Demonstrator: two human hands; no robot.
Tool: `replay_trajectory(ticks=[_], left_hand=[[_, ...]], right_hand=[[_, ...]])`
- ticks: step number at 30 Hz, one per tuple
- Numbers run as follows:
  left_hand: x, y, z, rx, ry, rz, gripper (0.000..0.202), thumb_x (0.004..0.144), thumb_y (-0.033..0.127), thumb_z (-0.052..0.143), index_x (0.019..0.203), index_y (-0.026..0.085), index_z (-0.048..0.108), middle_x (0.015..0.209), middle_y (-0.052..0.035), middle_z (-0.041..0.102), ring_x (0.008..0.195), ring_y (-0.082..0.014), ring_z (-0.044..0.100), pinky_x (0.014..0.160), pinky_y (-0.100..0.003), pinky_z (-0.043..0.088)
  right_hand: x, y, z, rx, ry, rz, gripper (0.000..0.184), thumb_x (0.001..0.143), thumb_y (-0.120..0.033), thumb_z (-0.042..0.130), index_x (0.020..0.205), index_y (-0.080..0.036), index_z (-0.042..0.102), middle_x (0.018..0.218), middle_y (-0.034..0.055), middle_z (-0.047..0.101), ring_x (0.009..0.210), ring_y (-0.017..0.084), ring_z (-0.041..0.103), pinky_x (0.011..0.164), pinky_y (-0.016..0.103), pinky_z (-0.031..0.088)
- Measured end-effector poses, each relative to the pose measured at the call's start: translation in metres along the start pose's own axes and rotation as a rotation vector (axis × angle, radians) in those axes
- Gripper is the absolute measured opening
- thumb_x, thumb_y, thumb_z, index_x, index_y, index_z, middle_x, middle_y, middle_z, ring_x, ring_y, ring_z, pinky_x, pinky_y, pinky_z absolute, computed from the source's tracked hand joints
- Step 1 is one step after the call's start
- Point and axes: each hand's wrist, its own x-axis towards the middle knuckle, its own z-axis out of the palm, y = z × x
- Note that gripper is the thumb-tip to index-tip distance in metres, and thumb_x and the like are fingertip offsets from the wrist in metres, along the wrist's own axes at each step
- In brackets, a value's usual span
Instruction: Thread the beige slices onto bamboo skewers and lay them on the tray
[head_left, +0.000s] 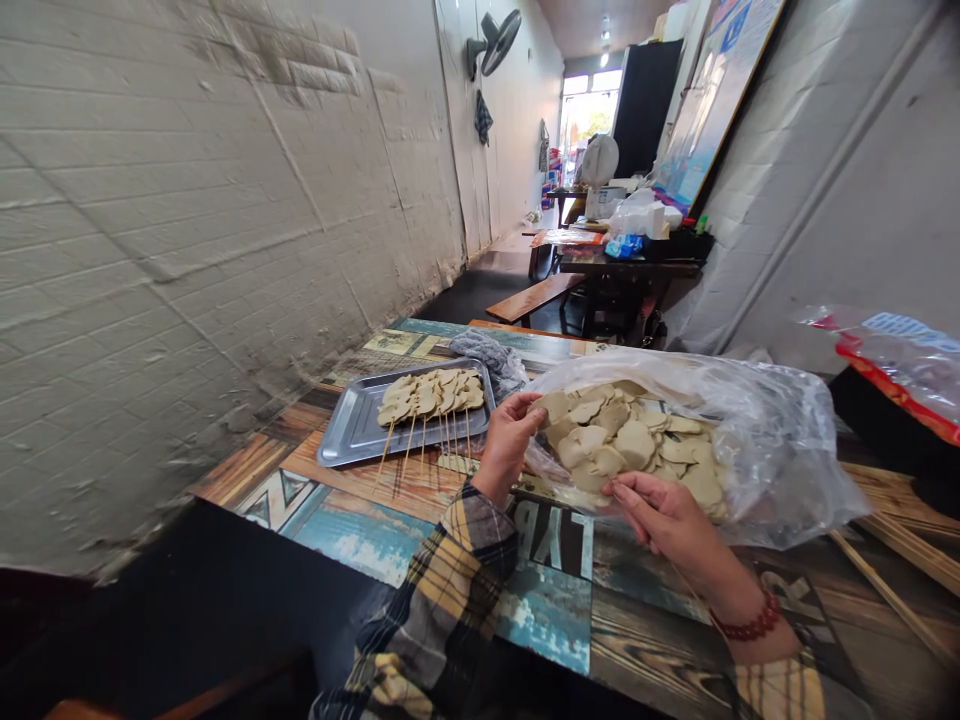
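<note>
My left hand [511, 442] is at the near left edge of a clear plastic bag [780, 440], pinching a thin beige slice [553, 406] between thumb and fingers. The bag lies open and holds a heap of such flat, rounded slices [634, 445]; what food they are I cannot tell. My right hand [664, 515] is closed in front of the heap, its fingertips round a thin bamboo skewer that is mostly hidden by the hand. Left of my hands, a metal tray [349, 425] bears several skewers threaded with folded slices [431, 395], their sticks jutting over the near rim.
A crumpled grey plastic bag [491, 360] lies behind the tray. Loose bamboo skewers [911, 535] lie at the right, below a red and clear plastic package [892, 370]. A white brick wall [187, 220] borders the left. Beyond stand a wooden bench [536, 297] and a cluttered table [630, 265].
</note>
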Motion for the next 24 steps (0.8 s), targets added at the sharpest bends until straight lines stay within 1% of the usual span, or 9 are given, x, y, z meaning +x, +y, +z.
replay_trajectory(ticks=[5, 11, 20, 24], left_hand=[[0.0001, 0.0003, 0.0005, 0.017, -0.005, -0.002, 0.027, 0.057, 0.022, 0.084, 0.08, 0.015, 0.072, 0.07, 0.0001, 0.068, 0.063, -0.0107, 0.056, 0.064, -0.024, 0.042], [-0.0002, -0.0015, 0.0008, 0.041, -0.011, 0.017, 0.024, 0.059, 0.019, 0.081, 0.081, 0.015, 0.073, 0.075, -0.001, 0.07, 0.066, -0.0114, 0.057, 0.065, -0.023, 0.042], [-0.0016, -0.002, 0.0013, 0.107, -0.029, 0.043, 0.018, 0.063, 0.018, 0.08, 0.08, 0.016, 0.074, 0.078, -0.0021, 0.071, 0.07, -0.0129, 0.059, 0.069, -0.024, 0.044], [-0.0018, -0.0033, 0.0007, 0.152, -0.039, 0.051, 0.017, 0.064, 0.018, 0.078, 0.081, 0.016, 0.075, 0.077, -0.0021, 0.071, 0.07, -0.0135, 0.059, 0.068, -0.024, 0.043]], right_hand=[[0.0006, 0.0033, 0.0006, -0.009, -0.008, -0.001, 0.049, 0.086, -0.064, 0.059, 0.088, -0.017, 0.071, 0.046, -0.0058, 0.049, 0.038, 0.009, 0.038, 0.04, 0.022, 0.027], [0.0018, 0.0035, 0.0012, -0.044, 0.003, -0.017, 0.044, 0.09, -0.059, 0.056, 0.078, -0.019, 0.067, 0.046, -0.0051, 0.05, 0.038, 0.009, 0.038, 0.041, 0.023, 0.026], [0.0028, 0.0058, -0.0002, -0.074, -0.009, -0.039, 0.043, 0.093, -0.057, 0.052, 0.087, -0.018, 0.069, 0.046, -0.0058, 0.05, 0.038, 0.01, 0.039, 0.042, 0.024, 0.027], [0.0038, 0.006, 0.0, -0.097, 0.001, -0.068, 0.041, 0.093, -0.054, 0.051, 0.085, -0.018, 0.068, 0.046, -0.0055, 0.05, 0.04, 0.01, 0.039, 0.043, 0.024, 0.027]])
